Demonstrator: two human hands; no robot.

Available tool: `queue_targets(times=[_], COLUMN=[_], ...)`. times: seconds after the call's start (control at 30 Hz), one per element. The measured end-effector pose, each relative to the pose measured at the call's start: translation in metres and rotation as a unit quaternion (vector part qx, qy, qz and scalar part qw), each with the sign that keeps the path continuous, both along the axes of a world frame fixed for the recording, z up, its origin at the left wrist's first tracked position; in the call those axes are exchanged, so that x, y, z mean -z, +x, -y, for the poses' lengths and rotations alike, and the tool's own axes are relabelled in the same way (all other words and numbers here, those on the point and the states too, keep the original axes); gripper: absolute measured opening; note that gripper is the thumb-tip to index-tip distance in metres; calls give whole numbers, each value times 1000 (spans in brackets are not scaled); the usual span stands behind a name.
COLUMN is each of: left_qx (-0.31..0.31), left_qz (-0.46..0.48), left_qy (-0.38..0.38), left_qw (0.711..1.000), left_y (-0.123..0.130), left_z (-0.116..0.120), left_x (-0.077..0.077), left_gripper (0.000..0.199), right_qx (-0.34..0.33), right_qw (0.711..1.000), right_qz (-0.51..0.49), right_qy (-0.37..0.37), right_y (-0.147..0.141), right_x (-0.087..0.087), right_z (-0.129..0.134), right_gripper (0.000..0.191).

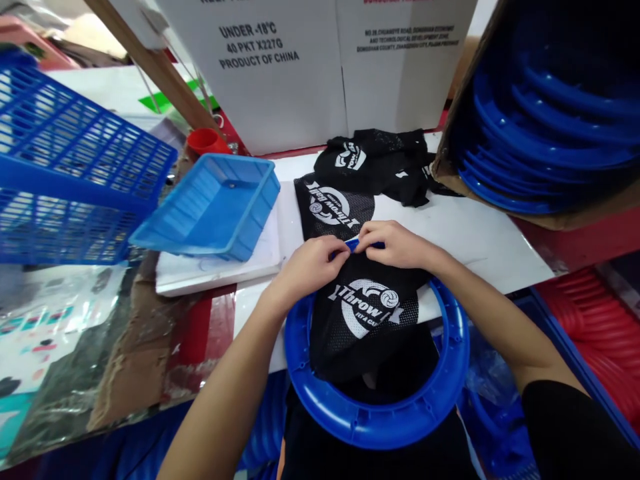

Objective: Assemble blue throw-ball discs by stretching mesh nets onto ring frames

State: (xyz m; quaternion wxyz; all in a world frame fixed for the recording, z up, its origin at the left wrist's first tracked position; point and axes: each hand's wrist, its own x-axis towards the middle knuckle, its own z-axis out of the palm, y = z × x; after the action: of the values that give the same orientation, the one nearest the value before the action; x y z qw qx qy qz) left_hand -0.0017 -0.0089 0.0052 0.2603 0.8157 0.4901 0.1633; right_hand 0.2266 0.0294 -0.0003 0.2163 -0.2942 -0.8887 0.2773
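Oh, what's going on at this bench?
A person's left hand and right hand are pinching black mesh fabric at the far side of a blue ring. The printed fabric lies partly across the ring's opening. More black fabric lies beyond, and a box of blue parts stands to the right.

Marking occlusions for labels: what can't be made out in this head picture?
All head view:
Blue ring, far side: mostly hidden by black fabric, left hand, right hand.
Blue sliver between them: fingers hide what it joins.
White carton, top lettering: cut by upper edge.
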Motion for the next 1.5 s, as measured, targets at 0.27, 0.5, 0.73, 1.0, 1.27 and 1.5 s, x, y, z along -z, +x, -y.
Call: queue_targets(times=[0.27,0.5,0.73,1.0,1.27,1.5], left_qx=[6,-147,-249,-184,60,154], left_qz=[-95,-249,-324,-297,-185,-190], left_qy=[110,91,-43,-204,-140,100], left_qw=[989,953,912,915,971,965], left_y=[2,31,42,11,5,38], left_z=[22,43,87,152,102,1], left_x=[8,-2,-32,-53,-65,-22], left_gripper=[32,30,32,35,34,26], right_qx=[124,312,365,189,-40,-28], right_qw=[969,910,901,967,993,996], right_qz=[130,138,190,167,-2,15], right_qy=[171,237,139,36,-109,-87], right_y=[50,59,74,71,42,52], right_x=[-40,-17,6,0,0,-7], right_z=[92,188,174,74,-10,2], right_gripper=[32,19,23,15,18,12])
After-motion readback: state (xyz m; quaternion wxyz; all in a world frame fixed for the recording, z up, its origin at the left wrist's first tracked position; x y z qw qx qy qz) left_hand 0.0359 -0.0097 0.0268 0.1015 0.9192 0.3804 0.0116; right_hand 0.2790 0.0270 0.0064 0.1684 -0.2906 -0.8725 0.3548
